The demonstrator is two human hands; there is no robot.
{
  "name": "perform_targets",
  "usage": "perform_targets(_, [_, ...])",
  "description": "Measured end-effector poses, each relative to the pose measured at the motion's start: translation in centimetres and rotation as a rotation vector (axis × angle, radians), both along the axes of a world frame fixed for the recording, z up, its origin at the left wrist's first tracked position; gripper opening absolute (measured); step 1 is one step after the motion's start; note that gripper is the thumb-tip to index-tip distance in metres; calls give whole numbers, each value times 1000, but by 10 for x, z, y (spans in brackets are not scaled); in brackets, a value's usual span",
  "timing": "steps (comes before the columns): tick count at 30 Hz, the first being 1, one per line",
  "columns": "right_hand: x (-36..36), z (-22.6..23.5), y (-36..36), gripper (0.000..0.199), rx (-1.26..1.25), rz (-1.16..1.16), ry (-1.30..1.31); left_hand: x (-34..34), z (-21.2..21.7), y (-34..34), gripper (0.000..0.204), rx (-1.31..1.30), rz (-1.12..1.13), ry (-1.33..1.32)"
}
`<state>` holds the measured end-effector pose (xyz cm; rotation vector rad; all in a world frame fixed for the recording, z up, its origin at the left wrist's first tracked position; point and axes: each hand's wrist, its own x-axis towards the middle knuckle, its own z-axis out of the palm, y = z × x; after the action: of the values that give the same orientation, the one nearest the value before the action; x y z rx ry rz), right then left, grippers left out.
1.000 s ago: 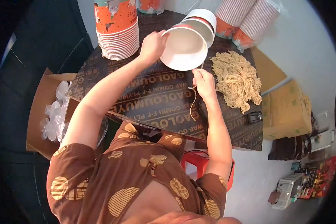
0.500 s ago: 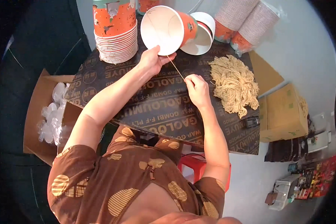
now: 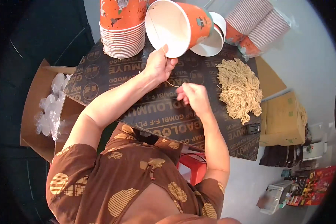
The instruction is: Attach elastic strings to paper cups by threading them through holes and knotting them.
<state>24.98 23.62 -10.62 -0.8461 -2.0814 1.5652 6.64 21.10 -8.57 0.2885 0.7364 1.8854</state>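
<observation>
A large orange paper cup (image 3: 202,25) lies tipped over the table, its white inside turned toward me. My left hand (image 3: 160,65) is closed at its lower rim, thumb over the inner edge and fingers beneath. A thin beige string (image 3: 172,84) runs from inside the cup past that hand and curves, slack, toward my right hand. The fingers of my right hand (image 3: 192,96) are curled at the string's end, slightly blurred. Behind the cup lies another white-lined paper cup (image 3: 209,44) on its side. To the right sits a heap of beige strings (image 3: 239,89).
A tall stack of orange paper cups (image 3: 123,37) stands at the far left. Two wrapped cup stacks (image 3: 265,30) lie far right. A small black object (image 3: 254,129) rests near the table's right edge. Cardboard boxes (image 3: 283,121) flank the dark table (image 3: 149,123); clear plastic pieces fill the left one.
The string between my hands has gone from taut to slack. My right hand has turned, its fingers curling toward the left hand. The whole view has shifted slightly.
</observation>
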Motion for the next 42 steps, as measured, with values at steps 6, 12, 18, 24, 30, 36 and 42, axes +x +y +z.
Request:
perform_targets(6, [-20, -14, -18, 62, -567, 171, 405, 34, 14, -7, 34, -11, -84, 6])
perform_targets(12, [-10, -22, 17, 47, -642, -39, 812, 52, 13, -17, 36, 46, -204, 18])
perform_targets(18, [-4, -10, 23, 36, -485, -337, 898, 45, -10, -16, 29, 44, -219, 19])
perform_targets(24, [1, -2, 18, 22, -399, -418, 895, 39, -22, -17, 31, 16, -235, -25])
perform_targets(30, [12, 11, 10, 21, -313, -310, 873, 32, -27, -16, 35, 37, -293, -38])
perform_targets(36, [14, 19, 3, 22, -217, -313, 841, 25, -30, -15, 36, 29, -315, -11])
perform_targets(42, [16, 20, 4, 22, -178, -371, 848, 25, -29, -15, 36, -9, -309, -7])
